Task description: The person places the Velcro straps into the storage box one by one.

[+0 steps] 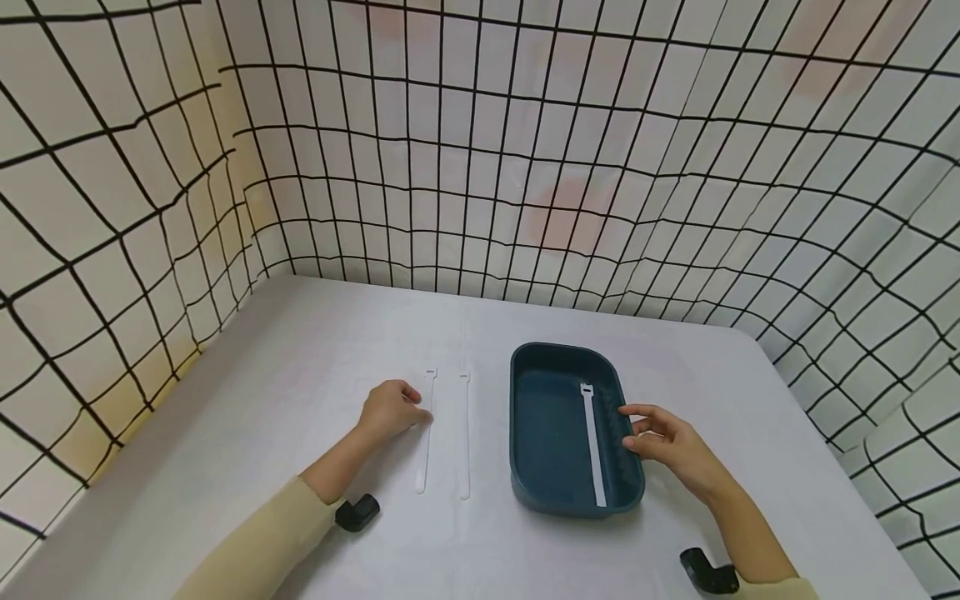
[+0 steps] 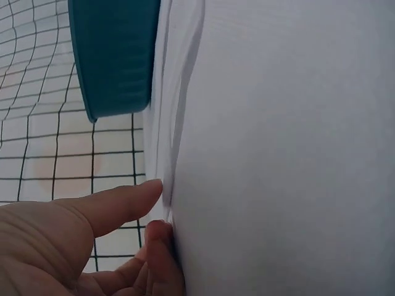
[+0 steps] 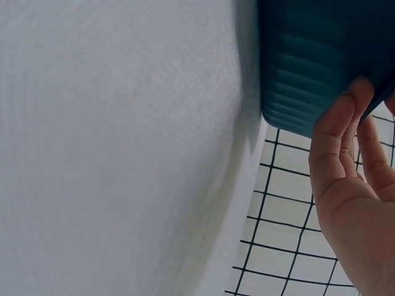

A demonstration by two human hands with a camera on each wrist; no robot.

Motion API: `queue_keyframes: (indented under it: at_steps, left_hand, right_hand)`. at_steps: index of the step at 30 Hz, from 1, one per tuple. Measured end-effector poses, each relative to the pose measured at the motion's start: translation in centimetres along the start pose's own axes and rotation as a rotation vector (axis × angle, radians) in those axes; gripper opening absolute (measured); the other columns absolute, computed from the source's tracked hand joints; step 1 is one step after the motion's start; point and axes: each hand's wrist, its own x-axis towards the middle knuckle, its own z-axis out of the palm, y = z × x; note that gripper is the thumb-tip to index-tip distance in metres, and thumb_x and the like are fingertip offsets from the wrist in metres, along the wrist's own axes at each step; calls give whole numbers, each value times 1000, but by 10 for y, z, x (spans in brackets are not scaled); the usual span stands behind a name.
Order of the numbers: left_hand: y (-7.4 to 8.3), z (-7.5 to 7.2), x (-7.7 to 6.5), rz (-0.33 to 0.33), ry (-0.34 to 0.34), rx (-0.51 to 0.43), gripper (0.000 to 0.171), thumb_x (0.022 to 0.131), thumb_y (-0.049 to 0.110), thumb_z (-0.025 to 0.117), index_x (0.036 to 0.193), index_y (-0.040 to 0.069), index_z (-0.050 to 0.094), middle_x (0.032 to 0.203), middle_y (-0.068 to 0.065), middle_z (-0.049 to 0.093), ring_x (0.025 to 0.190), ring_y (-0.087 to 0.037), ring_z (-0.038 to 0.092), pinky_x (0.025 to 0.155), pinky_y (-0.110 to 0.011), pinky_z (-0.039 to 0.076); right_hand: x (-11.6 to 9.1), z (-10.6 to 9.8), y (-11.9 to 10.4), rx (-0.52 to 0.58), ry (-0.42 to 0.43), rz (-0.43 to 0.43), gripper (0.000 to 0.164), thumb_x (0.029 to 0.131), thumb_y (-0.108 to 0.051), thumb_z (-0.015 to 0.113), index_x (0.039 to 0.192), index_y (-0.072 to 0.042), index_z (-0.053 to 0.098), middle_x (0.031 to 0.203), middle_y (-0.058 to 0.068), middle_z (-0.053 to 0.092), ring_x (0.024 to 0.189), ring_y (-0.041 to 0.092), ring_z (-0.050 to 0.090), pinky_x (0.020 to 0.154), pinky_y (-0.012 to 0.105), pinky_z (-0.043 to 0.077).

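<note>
Two slim white cable ties with slotted heads lie lengthwise side by side on the table: a left cable tie [image 1: 427,454] and a right cable tie [image 1: 466,437]. My left hand [image 1: 390,410] is at the left one, thumb tip against its upper half. In the left wrist view a gap shows between thumb [image 2: 126,206] and index finger. A third white cable tie [image 1: 593,446] lies inside a dark blue-green rectangular bin [image 1: 536,450]. At the bin's right rim, my right hand [image 1: 671,446] touches with loosely bent fingertips; the right wrist view shows fingers [image 3: 330,132] against its wall.
A white cloth covers the table [image 1: 315,333]. White panels with a black wire grid [image 1: 480,167] rise at the back and both sides. Each wrist carries a black camera mount, the left mount [image 1: 357,512] and the right mount [image 1: 708,573].
</note>
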Motion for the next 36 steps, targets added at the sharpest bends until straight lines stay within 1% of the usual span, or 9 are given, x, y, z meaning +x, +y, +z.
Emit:
queue_keyframes:
  at_steps: [5, 12, 17, 25, 30, 33, 36]
  left_hand:
    - [3, 3, 0, 3, 14, 24, 24, 72, 8, 82, 87, 1, 65, 79, -7, 63, 72, -21, 56, 65, -33, 47]
    - [5, 6, -1, 13, 28, 36, 16, 72, 6, 80, 78, 3, 66, 76, -6, 61, 71, -20, 56, 61, -30, 45]
    - [4, 6, -2, 16, 27, 40, 15, 73, 7, 80, 78, 4, 66, 74, -4, 61, 69, -19, 55, 58, -28, 43]
    - [4, 5, -3, 6, 25, 34, 16, 74, 9, 81, 79, 6, 67, 72, -3, 61, 67, -18, 55, 59, -28, 42]
    - [5, 6, -3, 2, 15, 5, 16, 74, 8, 81, 80, 5, 67, 70, -2, 62, 66, -16, 56, 60, -27, 43]
    - [5, 6, -3, 3, -1, -39, 15, 75, 7, 81, 81, 5, 68, 70, -2, 62, 64, -14, 57, 60, -26, 44]
    - [7, 5, -3, 5, -27, -104, 15, 77, 6, 80, 85, 3, 68, 71, -3, 63, 62, -13, 57, 59, -24, 46]
  right_hand:
    - [0, -1, 0, -4, 5, 3, 52, 92, -14, 68, 137, 2, 47, 103, 18, 53, 86, 22, 65, 79, 29, 53]
    - [1, -1, 1, -6, 3, -11, 50, 93, -13, 67, 136, 3, 47, 103, 18, 53, 85, 22, 64, 79, 30, 54]
    - [0, -1, 1, 0, 0, -8, 50, 93, -13, 67, 136, 3, 47, 102, 18, 53, 85, 22, 64, 78, 31, 54]
    - [-2, -1, -1, -2, -2, -16, 50, 93, -13, 66, 136, 4, 47, 100, 16, 54, 84, 22, 64, 78, 30, 54]
    - [-1, -1, 0, 7, -6, -12, 49, 93, -12, 66, 136, 4, 47, 100, 15, 54, 85, 23, 64, 78, 30, 54]
    - [-1, -1, 0, 12, -3, -6, 49, 93, -12, 67, 136, 3, 47, 100, 16, 54, 85, 23, 64, 78, 30, 54]
    - [0, -1, 1, 13, -1, -3, 49, 93, -13, 67, 136, 2, 48, 101, 16, 54, 85, 23, 64, 78, 30, 54]
